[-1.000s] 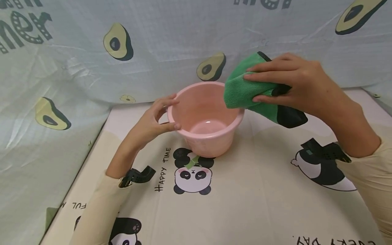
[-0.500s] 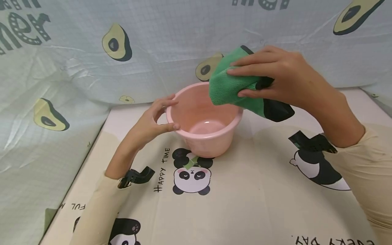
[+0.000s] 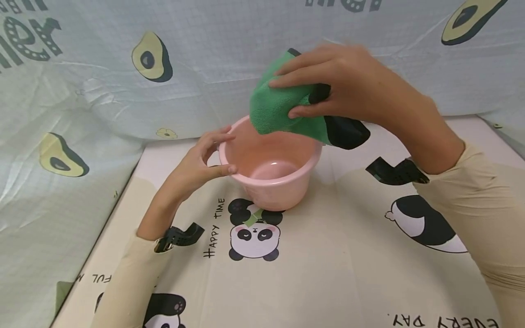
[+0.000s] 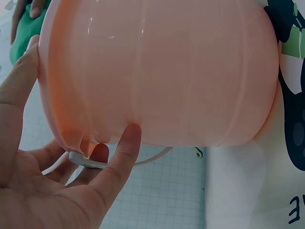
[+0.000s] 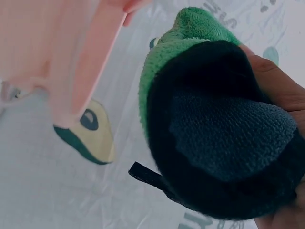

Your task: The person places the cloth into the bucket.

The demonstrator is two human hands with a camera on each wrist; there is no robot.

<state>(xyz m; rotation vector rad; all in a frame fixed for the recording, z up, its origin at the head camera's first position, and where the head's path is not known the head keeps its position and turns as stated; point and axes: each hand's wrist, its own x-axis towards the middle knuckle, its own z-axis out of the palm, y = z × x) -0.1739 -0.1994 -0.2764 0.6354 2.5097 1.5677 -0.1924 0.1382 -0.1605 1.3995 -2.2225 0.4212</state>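
Note:
A pink plastic bucket (image 3: 283,193) stands near the back of the mat, its inside bare where it shows. My left hand (image 3: 201,161) holds its left rim, thumb toward the front and fingers farther back. In the left wrist view, the fingers lie near a thin bail handle (image 4: 155,156) and one fingertip touches the outer wall. Above the bucket's right side, my right hand (image 3: 340,84) grips a bunched green terry cloth (image 3: 272,107) with black trim, hiding part of the back rim. The right wrist view shows the cloth's dark fold (image 5: 228,133) and a small black loop (image 5: 145,175).
Under the bucket lies a beige mat (image 3: 311,273) printed with pandas and lettering. A pale sheet (image 3: 197,68) with avocado prints rises close behind and at the left. Black camera mounts (image 3: 184,234) stick out from both wrists.
My right hand has carried the green cloth left and slightly up, from beside the right rim to over the bucket. The left hand keeps its hold, and the bucket stays in place.

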